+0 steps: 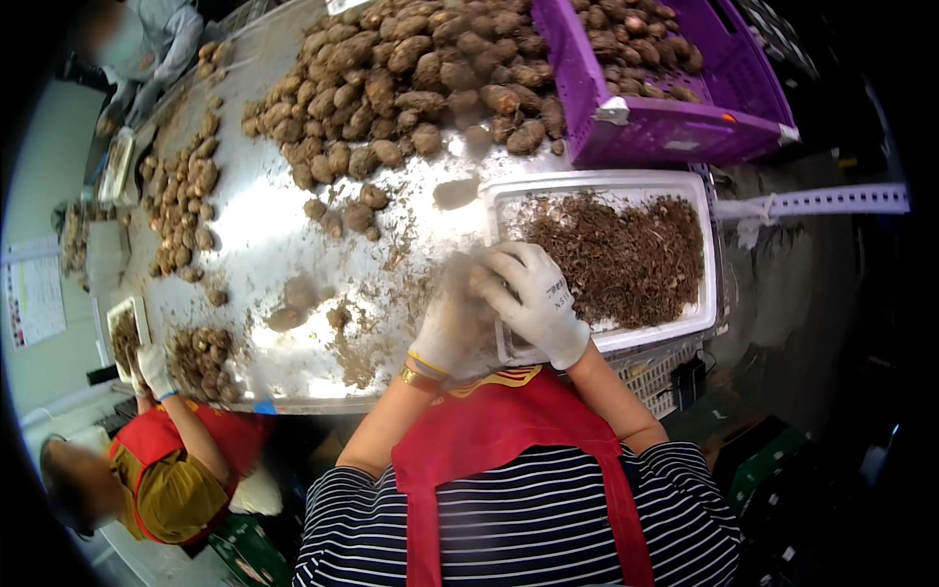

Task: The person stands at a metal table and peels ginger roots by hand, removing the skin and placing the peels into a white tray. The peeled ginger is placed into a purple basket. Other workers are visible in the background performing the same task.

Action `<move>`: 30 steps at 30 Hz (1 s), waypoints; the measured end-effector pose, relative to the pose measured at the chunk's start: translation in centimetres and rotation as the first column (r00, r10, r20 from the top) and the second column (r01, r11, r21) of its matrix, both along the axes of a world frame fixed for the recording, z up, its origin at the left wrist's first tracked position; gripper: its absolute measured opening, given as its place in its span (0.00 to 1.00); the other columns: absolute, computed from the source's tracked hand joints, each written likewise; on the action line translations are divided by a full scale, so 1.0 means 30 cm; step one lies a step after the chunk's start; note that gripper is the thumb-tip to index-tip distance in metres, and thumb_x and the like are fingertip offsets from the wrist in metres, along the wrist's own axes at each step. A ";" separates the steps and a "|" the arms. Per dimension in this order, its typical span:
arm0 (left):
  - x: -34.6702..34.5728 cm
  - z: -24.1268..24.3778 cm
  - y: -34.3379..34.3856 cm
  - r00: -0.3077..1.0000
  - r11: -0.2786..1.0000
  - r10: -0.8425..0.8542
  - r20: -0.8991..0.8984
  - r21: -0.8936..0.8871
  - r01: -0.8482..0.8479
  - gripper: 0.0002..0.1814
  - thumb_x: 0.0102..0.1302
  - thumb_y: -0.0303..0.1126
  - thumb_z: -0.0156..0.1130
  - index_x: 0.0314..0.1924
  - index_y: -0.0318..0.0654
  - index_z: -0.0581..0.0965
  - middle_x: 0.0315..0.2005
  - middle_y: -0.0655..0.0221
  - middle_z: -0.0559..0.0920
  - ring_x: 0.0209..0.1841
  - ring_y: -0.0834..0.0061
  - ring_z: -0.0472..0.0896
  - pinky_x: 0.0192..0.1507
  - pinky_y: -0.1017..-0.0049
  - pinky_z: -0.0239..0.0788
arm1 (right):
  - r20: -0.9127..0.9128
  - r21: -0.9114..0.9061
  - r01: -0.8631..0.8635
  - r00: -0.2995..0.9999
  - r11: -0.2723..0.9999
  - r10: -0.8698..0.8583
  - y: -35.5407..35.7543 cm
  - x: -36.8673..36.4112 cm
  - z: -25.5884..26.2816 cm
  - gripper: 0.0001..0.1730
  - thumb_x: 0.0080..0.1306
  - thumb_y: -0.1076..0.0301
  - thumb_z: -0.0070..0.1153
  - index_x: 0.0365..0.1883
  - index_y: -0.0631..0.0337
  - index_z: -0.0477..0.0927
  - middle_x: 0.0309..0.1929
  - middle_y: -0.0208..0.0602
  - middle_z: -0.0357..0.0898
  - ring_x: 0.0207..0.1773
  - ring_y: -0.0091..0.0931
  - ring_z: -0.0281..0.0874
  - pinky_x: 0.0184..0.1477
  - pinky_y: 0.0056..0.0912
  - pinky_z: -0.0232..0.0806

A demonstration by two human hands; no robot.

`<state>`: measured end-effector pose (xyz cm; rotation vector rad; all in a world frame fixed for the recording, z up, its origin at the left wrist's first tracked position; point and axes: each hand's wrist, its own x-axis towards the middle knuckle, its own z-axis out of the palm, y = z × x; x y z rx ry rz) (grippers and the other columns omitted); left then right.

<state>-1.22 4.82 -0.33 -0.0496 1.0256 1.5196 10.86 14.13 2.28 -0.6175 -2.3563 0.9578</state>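
Note:
My left hand (455, 326), in a soiled white knit glove, is raised at the near side of the metal table. Over its fingers curls my right hand (543, 297), in a white glove bearing print. The hands meet beside the left wall of a white foam tray (601, 178). A brown blur covers the fingertips, and whatever is between them is hidden. Brown fibrous scraps (623, 257) fill much of the tray. Beyond my hands, a few loose taro corms (358, 216) lie apart from a large heap of taro corms (411, 81).
A purple plastic crate (682, 132) with more corms stands at the back right. Sorted corms (183, 198) lie leftward on the metal table (257, 198). A co-worker's gloved hand (155, 370) is at a smaller tray (112, 323). Another person (150, 44) stands across the table.

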 end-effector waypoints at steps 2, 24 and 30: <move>0.015 -0.016 -0.036 0.980 0.986 -0.131 -0.150 -0.123 0.113 0.25 0.81 0.55 0.49 0.56 0.40 0.75 0.42 0.72 0.81 0.45 0.77 0.81 0.46 0.74 0.77 | -0.053 -0.019 0.057 0.997 0.998 -0.057 -0.030 0.027 -0.011 0.14 0.69 0.68 0.59 0.51 0.61 0.84 0.47 0.41 0.81 0.51 0.40 0.78 0.56 0.43 0.70; 0.072 -0.189 -0.201 0.899 0.998 -0.040 -0.435 0.032 0.060 0.22 0.74 0.45 0.57 0.60 0.41 0.70 0.40 0.69 0.78 0.36 0.74 0.78 0.34 0.72 0.73 | 0.042 -0.014 -0.108 0.993 0.994 0.109 -0.172 0.090 0.025 0.30 0.60 0.56 0.70 0.57 0.62 0.81 0.58 0.50 0.76 0.62 0.46 0.75 0.65 0.47 0.67; 0.101 -0.126 -0.204 0.988 0.995 0.095 -0.123 0.045 -0.090 0.19 0.80 0.53 0.53 0.46 0.45 0.76 0.31 0.73 0.79 0.25 0.78 0.77 0.22 0.76 0.71 | 0.023 0.027 -0.095 0.995 0.995 0.094 -0.193 0.086 -0.003 0.21 0.65 0.64 0.65 0.55 0.61 0.83 0.54 0.46 0.80 0.57 0.44 0.78 0.61 0.46 0.69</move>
